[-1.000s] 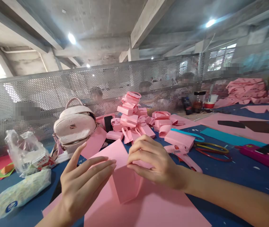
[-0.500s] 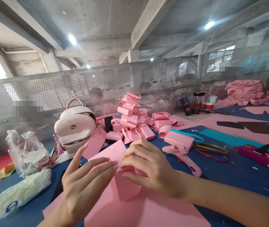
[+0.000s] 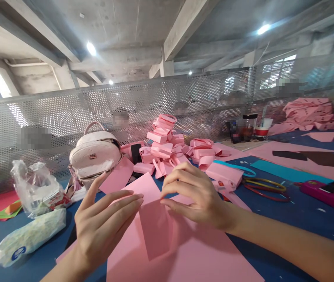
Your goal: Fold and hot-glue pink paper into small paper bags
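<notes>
A folded piece of pink paper (image 3: 154, 231) stands tilted on a larger pink sheet (image 3: 205, 258) in front of me. Along its left side lies my left hand (image 3: 105, 223), open, fingers stretched out and the fingertips against the paper, thumb raised. My right hand (image 3: 195, 196) has its thumb and curled fingers closed on the right edge of the same piece. Part of that edge is hidden behind the fingers. Just beyond my right hand lies a pink glue gun (image 3: 237, 199), partly covered by the hand.
Pink paper loops and boxes (image 3: 162, 149) are heaped behind my hands. A white backpack (image 3: 95, 156), a plastic bag (image 3: 33, 192) and a soft pack (image 3: 33, 237) lie left. Coloured bands (image 3: 265, 185), a blue strip (image 3: 284, 172) and a magenta power strip (image 3: 322, 194) lie right. Perforated metal panels (image 3: 52, 113) rise behind.
My right hand has shifted slightly right to the edge of the folded paper, showing more of its face and covering more of the glue gun. My left hand has barely moved.
</notes>
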{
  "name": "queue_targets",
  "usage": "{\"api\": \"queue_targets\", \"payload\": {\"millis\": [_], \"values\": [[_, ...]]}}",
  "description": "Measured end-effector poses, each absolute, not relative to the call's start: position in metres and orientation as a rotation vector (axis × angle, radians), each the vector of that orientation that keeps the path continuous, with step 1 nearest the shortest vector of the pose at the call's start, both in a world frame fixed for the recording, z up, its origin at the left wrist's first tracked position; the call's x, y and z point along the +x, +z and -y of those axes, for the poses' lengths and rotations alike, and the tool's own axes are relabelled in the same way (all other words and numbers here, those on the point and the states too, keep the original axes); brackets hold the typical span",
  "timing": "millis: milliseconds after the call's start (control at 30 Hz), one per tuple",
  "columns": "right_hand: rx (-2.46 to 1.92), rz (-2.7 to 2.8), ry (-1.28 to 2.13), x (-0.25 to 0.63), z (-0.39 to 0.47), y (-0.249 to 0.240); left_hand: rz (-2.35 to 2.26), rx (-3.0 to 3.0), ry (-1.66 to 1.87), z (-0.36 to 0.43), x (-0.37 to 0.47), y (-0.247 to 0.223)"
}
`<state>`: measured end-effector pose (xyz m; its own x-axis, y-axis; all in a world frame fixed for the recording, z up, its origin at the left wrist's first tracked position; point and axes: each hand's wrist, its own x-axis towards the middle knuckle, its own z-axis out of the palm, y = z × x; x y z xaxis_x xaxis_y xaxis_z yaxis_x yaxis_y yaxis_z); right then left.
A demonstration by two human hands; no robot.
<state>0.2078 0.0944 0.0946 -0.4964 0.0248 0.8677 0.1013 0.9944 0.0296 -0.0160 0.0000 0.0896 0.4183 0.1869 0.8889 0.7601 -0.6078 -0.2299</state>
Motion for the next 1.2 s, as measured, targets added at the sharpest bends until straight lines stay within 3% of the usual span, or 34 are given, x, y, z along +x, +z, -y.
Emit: {"api": "queue_targets", "payload": {"millis": [833, 933, 1100, 1200], "values": [[-0.060, 2.066, -0.094, 0.206, -0.098, 0.086, 0.815, -2.040, -1.178, -0.001, -0.015, 0.087], [-0.088, 2.070, 0.070, 0.204, -0.095, 0.087, 0.811, -2.044, -1.171, -0.001, -0.014, 0.086], [-0.295, 1.985, 0.675, 0.203, -0.092, 0.095, 0.808, -2.034, -1.169, 0.001, -0.012, 0.086], [-0.236, 1.973, 0.609, 0.205, -0.091, 0.097, 0.812, -2.028, -1.175, 0.001, -0.011, 0.087]]}}
